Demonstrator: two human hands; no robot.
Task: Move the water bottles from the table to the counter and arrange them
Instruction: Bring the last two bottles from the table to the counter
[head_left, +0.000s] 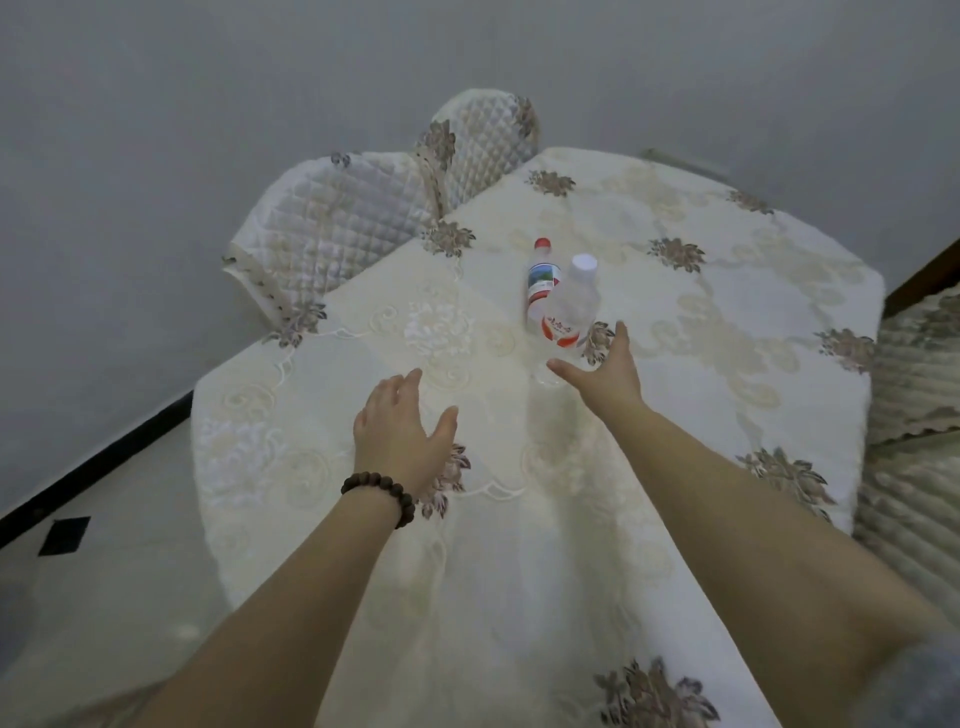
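Observation:
Two clear water bottles stand upright near the middle of the table (701, 338), which is covered by a cream embroidered cloth. The farther bottle (540, 280) has a red cap and a red-and-green label. The nearer bottle (569, 306) has a white cap and a red-and-white label. My right hand (608, 371) is open with fingers spread, just short of the white-capped bottle's base and not gripping it. My left hand (402, 434), with a bead bracelet on the wrist, hovers open over the cloth to the left, well apart from both bottles.
Two quilted chair backs (337, 228) stand at the table's far left edge. Another padded seat (919, 395) sits at the right. A grey wall lies behind, and the floor with a dark baseboard (104, 467) runs along the left.

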